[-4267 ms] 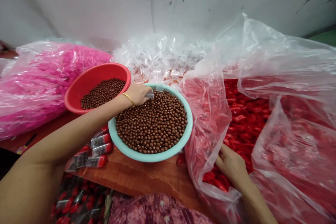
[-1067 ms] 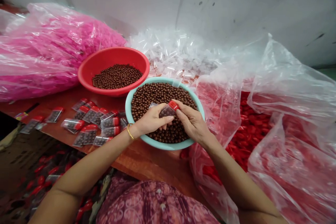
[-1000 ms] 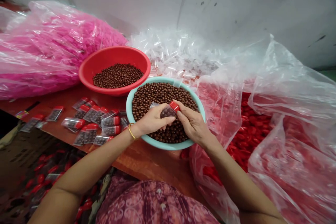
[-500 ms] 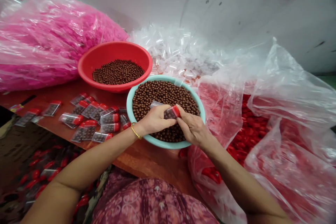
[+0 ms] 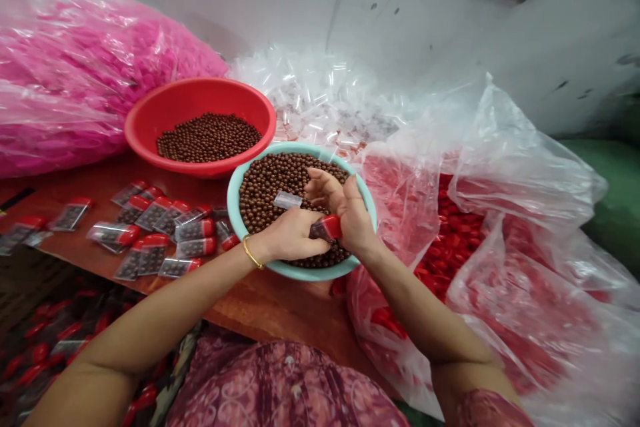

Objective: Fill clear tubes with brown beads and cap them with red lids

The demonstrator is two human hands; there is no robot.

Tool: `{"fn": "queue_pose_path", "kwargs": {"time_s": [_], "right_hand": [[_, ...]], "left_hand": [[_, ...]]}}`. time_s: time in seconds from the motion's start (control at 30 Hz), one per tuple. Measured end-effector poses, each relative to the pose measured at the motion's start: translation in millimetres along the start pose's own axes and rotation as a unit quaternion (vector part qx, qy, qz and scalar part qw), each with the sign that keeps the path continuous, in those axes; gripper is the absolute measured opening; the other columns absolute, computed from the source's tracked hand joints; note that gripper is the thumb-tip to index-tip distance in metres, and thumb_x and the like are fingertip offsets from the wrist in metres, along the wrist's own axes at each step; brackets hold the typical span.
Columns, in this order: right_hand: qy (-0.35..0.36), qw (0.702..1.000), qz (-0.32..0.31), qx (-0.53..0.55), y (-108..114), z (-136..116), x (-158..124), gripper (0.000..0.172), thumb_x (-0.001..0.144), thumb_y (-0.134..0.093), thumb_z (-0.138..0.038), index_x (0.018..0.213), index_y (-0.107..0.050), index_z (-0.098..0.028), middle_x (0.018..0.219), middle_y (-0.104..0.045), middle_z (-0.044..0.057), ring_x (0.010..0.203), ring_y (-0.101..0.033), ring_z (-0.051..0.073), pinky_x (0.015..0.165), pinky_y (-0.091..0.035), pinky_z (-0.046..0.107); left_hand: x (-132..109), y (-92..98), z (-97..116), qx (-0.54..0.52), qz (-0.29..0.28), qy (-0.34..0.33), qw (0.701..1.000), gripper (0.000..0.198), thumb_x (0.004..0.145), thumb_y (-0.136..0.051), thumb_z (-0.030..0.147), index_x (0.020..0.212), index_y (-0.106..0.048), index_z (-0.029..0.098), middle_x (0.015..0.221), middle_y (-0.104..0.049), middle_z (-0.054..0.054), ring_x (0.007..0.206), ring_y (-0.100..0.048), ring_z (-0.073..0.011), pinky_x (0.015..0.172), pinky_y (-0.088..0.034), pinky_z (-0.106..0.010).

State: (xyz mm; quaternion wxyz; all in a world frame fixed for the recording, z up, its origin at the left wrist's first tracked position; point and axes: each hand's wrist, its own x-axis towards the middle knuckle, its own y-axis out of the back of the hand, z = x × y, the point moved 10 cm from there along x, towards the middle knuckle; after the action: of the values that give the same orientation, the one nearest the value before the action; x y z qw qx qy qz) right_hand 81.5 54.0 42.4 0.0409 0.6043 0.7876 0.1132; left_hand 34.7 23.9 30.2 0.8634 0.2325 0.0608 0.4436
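My left hand [image 5: 287,237], with a gold bangle at the wrist, grips a small clear plastic box [image 5: 320,229] with a red cap and dark balls inside. The box is tilted, its cap end toward my right hand [image 5: 350,213]. That hand is open, its fingers raised and apart, with the palm side against the red cap. Both hands are over a pale teal bowl [image 5: 234,203] heaped with brown balls [image 5: 267,180]. On the balls, just beyond my left hand, lies an uncapped clear box [image 5: 287,199].
A red bowl [image 5: 137,121] with more brown balls stands behind at left. Several filled boxes [image 5: 153,255] lie on the table's left. A pink-filled bag [image 5: 100,53], a heap of clear boxes [image 5: 320,90] and an opened plastic bag with red caps [image 5: 453,233] surround the bowls.
My right hand's fingers have come off the red cap and spread, the palm now resting by it. My left hand still holds the box. The whole view has shifted slightly.
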Motion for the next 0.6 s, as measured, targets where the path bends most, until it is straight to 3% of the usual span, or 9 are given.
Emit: {"fn": "queue_pose_path", "kwargs": {"time_s": [0.07,0.13,0.2,0.3,0.37,0.47,0.53,0.6], "right_hand": [[0.017,0.998,-0.061,-0.019,-16,-2,-1,0.079,0.086,0.005,-0.064,0.138,-0.039,-0.024,0.125,-0.057,0.005,0.117,-0.052,0.017,0.102,-0.04,0.036],[0.044,0.992,-0.109,-0.053,-25,-5,-4,0.077,0.086,0.002,-0.065,0.144,-0.029,-0.026,0.143,-0.043,0.003,0.132,-0.039,0.016,0.113,-0.026,0.038],[0.081,0.983,-0.13,-0.097,-27,-10,-7,0.078,0.086,-0.006,-0.068,0.146,-0.026,-0.023,0.152,-0.029,0.003,0.139,-0.027,0.017,0.117,-0.015,0.038],[0.11,0.975,-0.128,-0.146,-27,-15,-5,0.084,0.084,-0.015,-0.072,0.145,-0.029,-0.016,0.154,-0.024,0.006,0.143,-0.017,0.019,0.118,-0.008,0.037],[0.089,0.982,-0.123,-0.116,-28,-15,-1,0.087,0.083,-0.01,-0.073,0.145,-0.028,-0.015,0.153,-0.026,0.007,0.142,-0.02,0.019,0.118,-0.012,0.038],[0.059,0.994,-0.084,-0.031,-18,-27,3,0.089,0.082,0.012,-0.068,0.146,-0.026,-0.019,0.147,-0.039,0.007,0.137,-0.033,0.018,0.111,-0.031,0.042],[0.066,0.998,-0.005,-0.024,9,-42,-1,0.092,0.081,0.018,-0.065,0.142,-0.035,-0.021,0.138,-0.049,0.007,0.13,-0.044,0.019,0.101,-0.041,0.042],[0.082,0.989,0.111,-0.061,56,-54,-18,0.086,0.084,0.007,-0.067,0.132,-0.049,-0.023,0.129,-0.057,0.007,0.122,-0.052,0.02,0.093,-0.047,0.039]], "left_hand": [[-1,-0.8,-3,0.022,-0.009,0.013,1.0,0.015,0.064,-0.055,0.02,0.057,-0.043,0.017,0.053,-0.043,0.004,0.05,-0.035,-0.008,0.048,-0.027,-0.022],[-2,-1.4,-4,0.051,-0.017,0.019,0.998,0.011,0.063,-0.054,0.02,0.058,-0.046,0.016,0.053,-0.046,0.003,0.05,-0.038,-0.0094,0.049,-0.03,-0.023],[-2,-1.1,-4,0.078,-0.017,0.013,0.997,0.007,0.063,-0.054,0.021,0.061,-0.05,0.016,0.055,-0.05,0.001,0.052,-0.041,-0.0113,0.052,-0.033,-0.025],[-3,2.7,-2,0.108,0.011,0.0,0.994,0.005,0.063,-0.054,0.021,0.061,-0.052,0.017,0.054,-0.051,0.0,0.052,-0.041,-0.0123,0.053,-0.033,-0.026],[-2,5.7,0,0.12,0.034,-0.011,0.992,0.007,0.063,-0.055,0.022,0.06,-0.05,0.018,0.052,-0.048,0.001,0.05,-0.038,-0.0111,0.051,-0.031,-0.025],[0,10.1,12,0.093,0.06,-0.039,0.993,0.011,0.068,-0.056,0.025,0.062,-0.051,0.017,0.054,-0.049,0.003,0.05,-0.04,-0.0096,0.052,-0.032,-0.023],[-5,18.2,24,0.066,0.083,-0.055,0.993,0.014,0.074,-0.057,0.029,0.07,-0.056,0.016,0.061,-0.056,0.002,0.056,-0.047,-0.0105,0.057,-0.037,-0.023],[-20,35.8,32,0.054,0.123,-0.048,0.99,0.019,0.079,-0.057,0.034,0.082,-0.06,0.016,0.074,-0.063,0.0,0.066,-0.054,-0.0126,0.064,-0.042,-0.024]]}}
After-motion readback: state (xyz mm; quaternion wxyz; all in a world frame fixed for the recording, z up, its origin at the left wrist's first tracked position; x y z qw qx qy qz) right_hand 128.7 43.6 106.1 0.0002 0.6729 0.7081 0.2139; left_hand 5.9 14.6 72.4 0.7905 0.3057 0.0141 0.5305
